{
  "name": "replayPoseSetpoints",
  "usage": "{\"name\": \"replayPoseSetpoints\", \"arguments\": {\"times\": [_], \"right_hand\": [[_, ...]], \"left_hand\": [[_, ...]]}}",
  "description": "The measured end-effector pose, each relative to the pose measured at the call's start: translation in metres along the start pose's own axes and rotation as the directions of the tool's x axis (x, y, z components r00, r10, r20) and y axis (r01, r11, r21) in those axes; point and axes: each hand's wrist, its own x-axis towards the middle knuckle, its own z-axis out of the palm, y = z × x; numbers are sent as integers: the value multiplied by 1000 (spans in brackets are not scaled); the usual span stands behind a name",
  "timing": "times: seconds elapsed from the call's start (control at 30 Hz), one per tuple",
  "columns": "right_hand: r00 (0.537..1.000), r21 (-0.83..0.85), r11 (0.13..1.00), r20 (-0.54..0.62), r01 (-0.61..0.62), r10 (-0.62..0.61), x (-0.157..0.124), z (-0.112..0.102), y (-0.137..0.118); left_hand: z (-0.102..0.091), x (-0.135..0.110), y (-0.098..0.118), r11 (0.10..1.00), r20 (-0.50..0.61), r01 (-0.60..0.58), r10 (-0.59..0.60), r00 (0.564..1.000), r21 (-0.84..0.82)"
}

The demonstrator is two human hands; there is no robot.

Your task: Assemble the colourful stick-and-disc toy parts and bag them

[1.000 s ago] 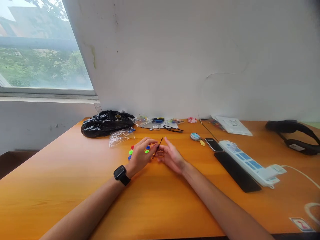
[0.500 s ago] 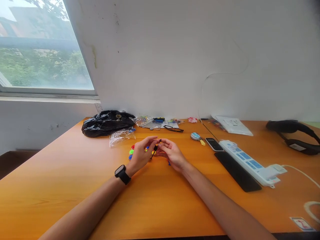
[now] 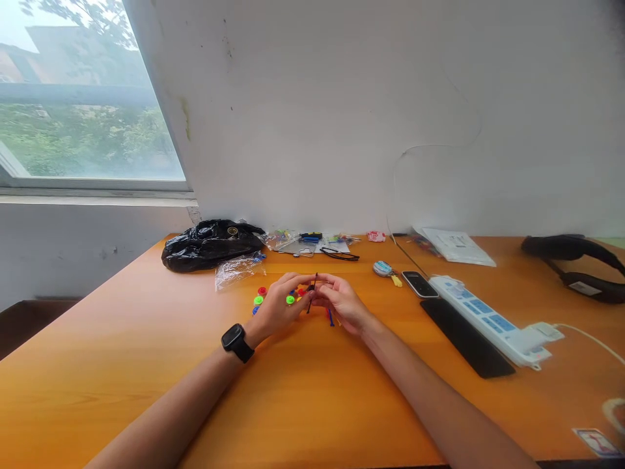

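Observation:
Over the middle of the wooden table (image 3: 293,397), my left hand (image 3: 279,306) and my right hand (image 3: 344,305) meet with fingertips pinched on a thin black rod (image 3: 309,305). It stands nearly upright, with a small dark piece around its middle, partly hidden by the fingers. Small round red, green and blue pieces lie beside and behind my left hand, among them a red one (image 3: 262,291) and a green one (image 3: 258,300). Below my right hand a short blue stick (image 3: 331,318) rests on the table, with a bit of red next to it. A black watch is on my left wrist.
A black plastic bag (image 3: 212,246) and a clear plastic bag (image 3: 238,270) lie at the back left. Eyeglasses (image 3: 340,253) lie near the wall. To the right are a round tape-like case (image 3: 383,268), a phone (image 3: 416,284), a power strip (image 3: 481,316) and black headgear (image 3: 576,260).
The black rod has turned from slanted to nearly upright between my fingers. My hands have drawn slightly closer together, and the view has shifted a little.

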Motion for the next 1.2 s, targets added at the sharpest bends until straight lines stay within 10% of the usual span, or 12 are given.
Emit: {"name": "replayPoseSetpoints", "arguments": {"times": [0.33, 0.9, 1.2], "right_hand": [[962, -60, 971, 133, -231, 238, 0, -16, -2], [986, -343, 936, 115, -76, 123, 12, -29, 10], [980, -860, 507, -44, 62, -194, 11, -37, 11]], "left_hand": [[-3, 1, 3, 993, 67, 24, -16, 998, -118], [-11, 2, 16, 993, 139, -25, 41, 989, -113], [-3, -8, 4, 999, 362, -45, 52, 931, -26]]}}
